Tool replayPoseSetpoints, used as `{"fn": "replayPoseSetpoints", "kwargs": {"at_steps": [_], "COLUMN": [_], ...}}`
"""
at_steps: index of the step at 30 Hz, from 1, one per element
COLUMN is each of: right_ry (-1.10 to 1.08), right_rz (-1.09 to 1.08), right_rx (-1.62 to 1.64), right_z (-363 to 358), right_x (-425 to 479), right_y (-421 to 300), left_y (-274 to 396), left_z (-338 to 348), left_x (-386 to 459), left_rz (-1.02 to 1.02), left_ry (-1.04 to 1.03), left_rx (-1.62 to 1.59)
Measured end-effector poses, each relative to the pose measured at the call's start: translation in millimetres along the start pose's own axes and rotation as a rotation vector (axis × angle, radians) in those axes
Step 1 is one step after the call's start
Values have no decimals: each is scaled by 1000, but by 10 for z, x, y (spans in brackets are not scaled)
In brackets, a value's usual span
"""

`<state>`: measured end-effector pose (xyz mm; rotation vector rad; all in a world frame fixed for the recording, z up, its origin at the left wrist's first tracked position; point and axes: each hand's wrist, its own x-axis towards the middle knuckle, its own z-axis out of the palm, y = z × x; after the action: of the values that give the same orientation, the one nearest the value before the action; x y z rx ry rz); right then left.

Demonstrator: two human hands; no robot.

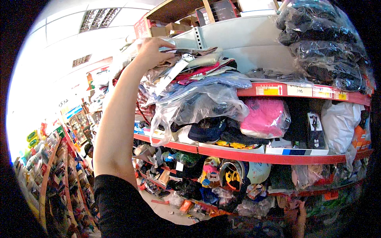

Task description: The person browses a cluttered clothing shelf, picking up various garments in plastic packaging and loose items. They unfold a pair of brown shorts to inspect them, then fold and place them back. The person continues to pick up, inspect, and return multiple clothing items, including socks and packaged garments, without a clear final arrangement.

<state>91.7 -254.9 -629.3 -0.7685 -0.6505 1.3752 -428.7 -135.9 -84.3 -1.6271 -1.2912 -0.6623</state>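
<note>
My left hand (155, 51) reaches up to a pile of folded cloth goods on the upper shelf. Its thumb and fingers close on the edge of a brown folded cloth (205, 51) at the top. A white hang tag (172, 74) dangles from the pile, beside red cloth (202, 71). Clear plastic bags (205, 101) droop over the shelf edge below. Low at the right, a dim shape seems to be my right hand (290, 205); its fingers and anything in them are too dark to make out.
Red-edged shelves (232, 153) curve across the view. They hold a dark cap (207, 131), a pink bagged item (263, 117), a white plastic bag (342, 125) and bagged goods (256, 205). Bagged black goods (324, 44) stand stacked at upper right. More stocked shelving (53, 178) lines the left.
</note>
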Motion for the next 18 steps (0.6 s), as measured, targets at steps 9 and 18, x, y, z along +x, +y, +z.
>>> {"fn": "replayPoseSetpoints", "kwargs": {"at_steps": [9,18], "right_ry": [-53,-246], "right_rz": [35,29], "right_rx": [-128,-222], "right_z": [-478,12], "right_x": [16,-214], "right_y": [261,42], "left_y": [-191,-140], "left_z": [74,-171], "left_x": [398,823], "left_rz": [-181,-349], "left_ry": [-40,458], "left_rx": [-256,69]}}
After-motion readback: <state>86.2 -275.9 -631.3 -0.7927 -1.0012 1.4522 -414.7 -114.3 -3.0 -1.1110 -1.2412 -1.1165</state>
